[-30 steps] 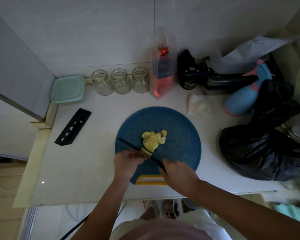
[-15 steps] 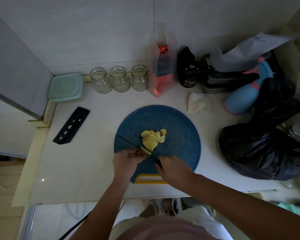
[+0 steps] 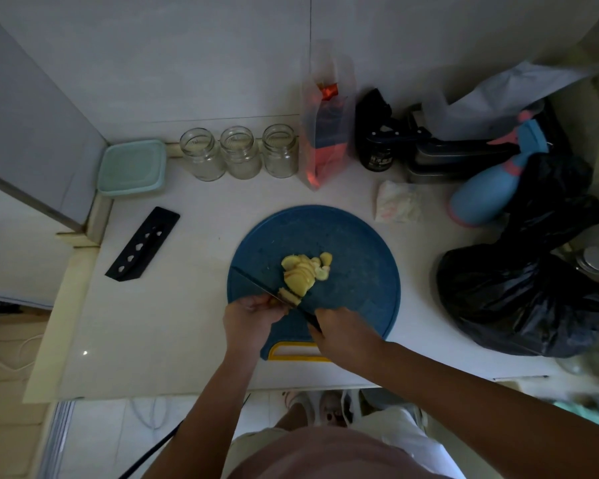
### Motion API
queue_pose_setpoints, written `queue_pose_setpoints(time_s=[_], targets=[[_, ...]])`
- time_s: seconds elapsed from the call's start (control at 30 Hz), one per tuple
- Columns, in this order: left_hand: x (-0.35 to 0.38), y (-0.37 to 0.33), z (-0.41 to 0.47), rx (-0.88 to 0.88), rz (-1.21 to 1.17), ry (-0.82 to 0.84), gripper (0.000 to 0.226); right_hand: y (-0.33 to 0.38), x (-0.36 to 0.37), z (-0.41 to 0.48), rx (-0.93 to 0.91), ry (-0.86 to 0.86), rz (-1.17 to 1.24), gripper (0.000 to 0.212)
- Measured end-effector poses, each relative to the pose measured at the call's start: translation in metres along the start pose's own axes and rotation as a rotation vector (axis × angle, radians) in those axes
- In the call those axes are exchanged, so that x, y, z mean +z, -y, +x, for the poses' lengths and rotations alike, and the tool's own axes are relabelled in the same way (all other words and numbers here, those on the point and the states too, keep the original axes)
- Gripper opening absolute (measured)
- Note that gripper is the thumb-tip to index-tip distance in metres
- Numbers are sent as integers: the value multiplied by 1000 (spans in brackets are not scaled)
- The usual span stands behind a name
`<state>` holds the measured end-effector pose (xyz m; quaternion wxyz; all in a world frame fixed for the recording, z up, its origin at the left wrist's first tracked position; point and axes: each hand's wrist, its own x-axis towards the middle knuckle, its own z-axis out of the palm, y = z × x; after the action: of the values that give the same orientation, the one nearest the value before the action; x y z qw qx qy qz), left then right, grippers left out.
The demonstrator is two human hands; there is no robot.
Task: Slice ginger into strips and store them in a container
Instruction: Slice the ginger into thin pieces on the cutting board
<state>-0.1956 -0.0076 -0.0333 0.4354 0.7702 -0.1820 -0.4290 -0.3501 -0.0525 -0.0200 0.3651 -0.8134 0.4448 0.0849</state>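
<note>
1. Head view, dim light. A round blue cutting board (image 3: 360, 243) lies on the white surface (image 3: 173, 323). Its yellow-rimmed handle points toward the person and is partly covered by both wrists.
2. A pile of pale yellow ginger slices (image 3: 303, 274) sits near the board's middle. The slices blur together, so the count is unreadable.
3. Left hand (image 3: 251, 318): fingers curled down, pinching a small ginger stub (image 3: 287, 297) against the board at the near end of the pile. The fingertips hide much of the stub.
4. Right hand (image 3: 343, 331): closed round the handle of the knife (image 3: 256, 285), with the handle almost wholly hidden in the fist. The dark blade runs up and left from the fist, past the stub, and its tip is near the board's left rim. Cannot tell whether the edge touches the board.
5. A mint-green lidded container (image 3: 132, 167) sits in the far-left corner of the surface, well apart from the board. The lid is on and the contents are not visible.
6. Three lidless glass jars (image 3: 241, 152) stand in a row just beside it, along the wall.
7. A black knife sheath (image 3: 142, 243) with small cut-outs lies flat, left of the board.
8. The right side is cluttered: a black plastic bag (image 3: 519, 299), a blue spray bottle (image 3: 488, 188) with pink trim, and a clear bag (image 3: 325, 133) with red contents. The dark items behind them are too murky to name.
</note>
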Motion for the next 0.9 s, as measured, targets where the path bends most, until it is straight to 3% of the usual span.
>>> queue_pose_setpoints(time_s=[0.47,0.7,0.9], targets=[[5,2,3,12,60,17,20,0,-3,5,61,59,20,29],[3,5,0,-31,20,-7,21,16,-7,43,-7,114,-62,28],[3,5,-2,-48,-4,-17,25,5,-5,26,4,96,-81,30]])
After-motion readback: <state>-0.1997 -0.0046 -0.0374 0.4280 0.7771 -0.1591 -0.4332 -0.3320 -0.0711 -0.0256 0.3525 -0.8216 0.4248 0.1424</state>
